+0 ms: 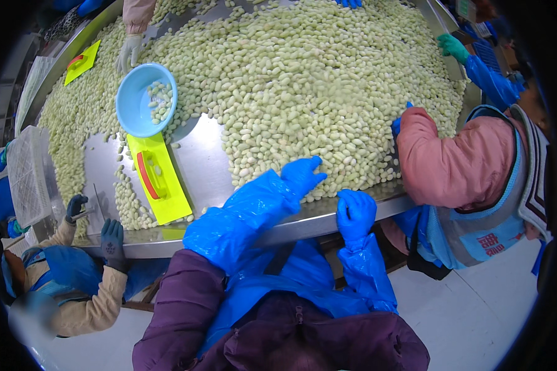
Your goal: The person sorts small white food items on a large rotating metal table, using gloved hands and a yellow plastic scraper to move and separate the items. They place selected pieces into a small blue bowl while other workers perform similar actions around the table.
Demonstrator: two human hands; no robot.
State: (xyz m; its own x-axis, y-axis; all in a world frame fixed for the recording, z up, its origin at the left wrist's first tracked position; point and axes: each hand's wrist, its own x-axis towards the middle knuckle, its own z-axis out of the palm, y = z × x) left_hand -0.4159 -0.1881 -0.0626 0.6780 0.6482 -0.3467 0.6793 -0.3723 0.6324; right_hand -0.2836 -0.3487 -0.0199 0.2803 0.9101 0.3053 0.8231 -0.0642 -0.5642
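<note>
A broad layer of pale green silkworm cocoons (306, 92) covers much of a steel table (199, 157). My left hand (304, 175), in a blue glove and a blue plastic sleeve, reaches over the near edge of the cocoons, fingers apart and nothing seen in them. By the table's front rim, my right hand (356, 211), also blue-gloved, has curled fingers; whether it holds something is hidden. Left of my left hand lies a yellow-green plastic float (169, 185) with a red handle. Beyond it, a light blue plastic basin (134, 106) holds some cocoons.
A second yellow-green float (84, 62) lies at the upper left. Near the left rim stands a white mesh crate (28, 176). Co-workers stand around the table: one in a pink sleeve (455, 157) close on the right, one with dark gloves (113, 241) at lower left, others across.
</note>
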